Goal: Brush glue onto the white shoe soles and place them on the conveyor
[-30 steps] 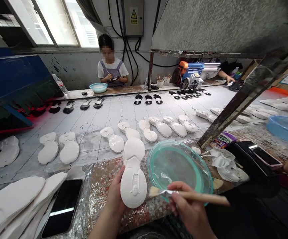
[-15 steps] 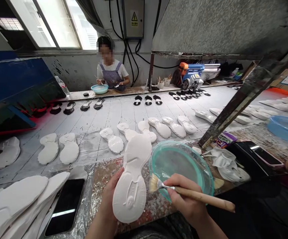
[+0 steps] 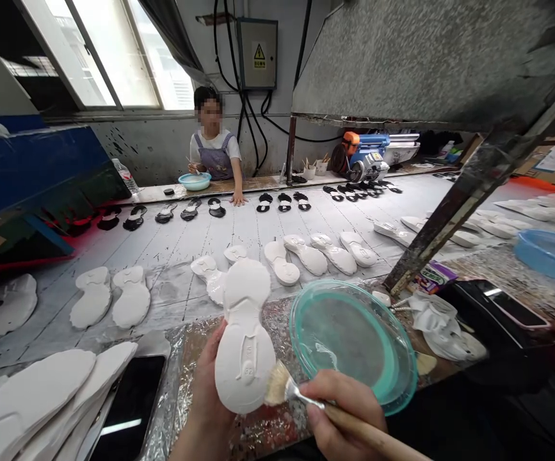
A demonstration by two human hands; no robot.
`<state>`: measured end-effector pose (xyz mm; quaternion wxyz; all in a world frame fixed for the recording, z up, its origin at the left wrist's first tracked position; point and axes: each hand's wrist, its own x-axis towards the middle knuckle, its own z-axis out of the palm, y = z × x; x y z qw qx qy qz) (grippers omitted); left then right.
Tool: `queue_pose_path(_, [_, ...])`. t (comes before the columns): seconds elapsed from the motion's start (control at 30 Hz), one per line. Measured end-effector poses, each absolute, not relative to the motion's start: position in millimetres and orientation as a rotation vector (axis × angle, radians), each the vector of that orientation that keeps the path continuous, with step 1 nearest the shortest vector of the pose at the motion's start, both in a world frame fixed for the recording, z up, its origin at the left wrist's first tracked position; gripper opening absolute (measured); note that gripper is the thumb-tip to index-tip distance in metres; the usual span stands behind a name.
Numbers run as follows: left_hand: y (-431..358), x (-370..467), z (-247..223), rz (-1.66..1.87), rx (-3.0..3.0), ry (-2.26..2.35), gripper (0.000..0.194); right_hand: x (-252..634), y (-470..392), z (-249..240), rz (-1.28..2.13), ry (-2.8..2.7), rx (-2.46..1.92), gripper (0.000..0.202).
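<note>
My left hand (image 3: 210,384) is closed around the edge of a white shoe sole (image 3: 244,339), held up with its moulded face and raised number toward me. In my right hand (image 3: 349,410) is a paintbrush (image 3: 378,438) with a wooden handle, gripped near its metal ferrule. Its pale bristles touch or nearly touch the lower right edge of the sole; I cannot tell which. Just beyond my right hand stands a teal basin (image 3: 349,333) under clear plastic, with cloudy liquid in it. Several more white soles (image 3: 281,262) lie in a row behind the held one.
A stack of white soles (image 3: 32,390) and a black phone (image 3: 133,403) lie at left. A slanted metal post (image 3: 443,205) rises at right, near a purple packet (image 3: 433,276) and a blue basin (image 3: 550,256). Across the belt (image 3: 200,234) sits a co-worker (image 3: 214,153) by black soles.
The sole and brush have shifted slightly left, and the brush has come closer to the sole's lower edge. Across the belt, the co-worker reaches forward, and another black sole lies in that row.
</note>
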<state>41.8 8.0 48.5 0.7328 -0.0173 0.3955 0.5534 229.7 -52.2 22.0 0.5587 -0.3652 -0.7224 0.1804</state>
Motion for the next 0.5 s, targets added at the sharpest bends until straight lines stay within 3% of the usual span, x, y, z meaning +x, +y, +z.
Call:
queue_pose_path(0.13, [10,44,49,1.381,-0.033,0.922,0.024,219,-52,18,0.167,-1.674,-0.822,0.026])
queue_pose_path(0.27, [7,49,43,1.452,0.154,0.982,0.035,200,-47,21,-0.077,-1.785,-0.692,0.018])
queue_pose_path(0.4, [-3,49,21,1.755,0.351,1.248,0.018,184,-41,31,-0.340,-1.778,-0.715,0.017])
queue_pose_path(0.5, [-14,49,6,1.839,0.364,1.274,0.034,177,-35,47,-0.328,-1.782,-0.682,0.014])
